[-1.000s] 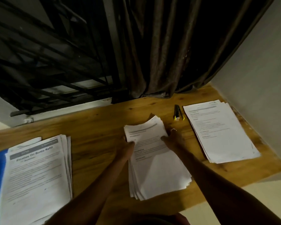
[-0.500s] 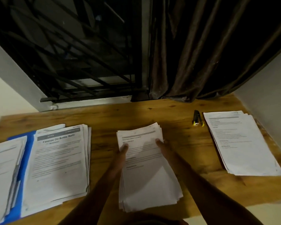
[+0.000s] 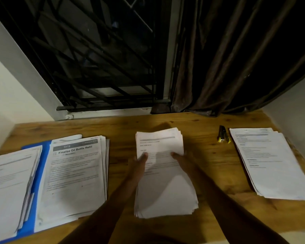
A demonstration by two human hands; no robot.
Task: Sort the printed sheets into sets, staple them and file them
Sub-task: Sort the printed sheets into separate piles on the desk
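Head view, one moment. A wooden table (image 3: 116, 128) filled the lower half of the frame. At lower centre lay the centre stack (image 3: 165, 187) of printed sheets, loosely squared, its edges fanned slightly. Both hands held it at its upper part. The left hand (image 3: 139, 165) pinched the stack's left edge with the thumb on the top sheet; the right hand (image 3: 182, 161) pinched the right edge likewise. The other fingers of each hand were hidden by paper and shadow. The far end of the stack appeared raised a little off the table, with a dark shadow behind it.

At the right of the frame the right stack (image 3: 275, 166) lay flat, well apart from the hands. Just beside its upper left corner lay a black-and-yellow stapler (image 3: 223, 136) — untouched by either hand.

At the left of the frame an open blue folder (image 3: 41, 155) lay on the table. It bore two piles — the titled stack (image 3: 74, 175), headed "Finalize Oil Bottle Refill", and the far-left stack (image 3: 9, 191), cut by the frame's edge.

Across the upper frame stood a dark window grille (image 3: 95, 59), and a brown curtain (image 3: 218, 67) hung to its right, reaching down to the table's far edge.
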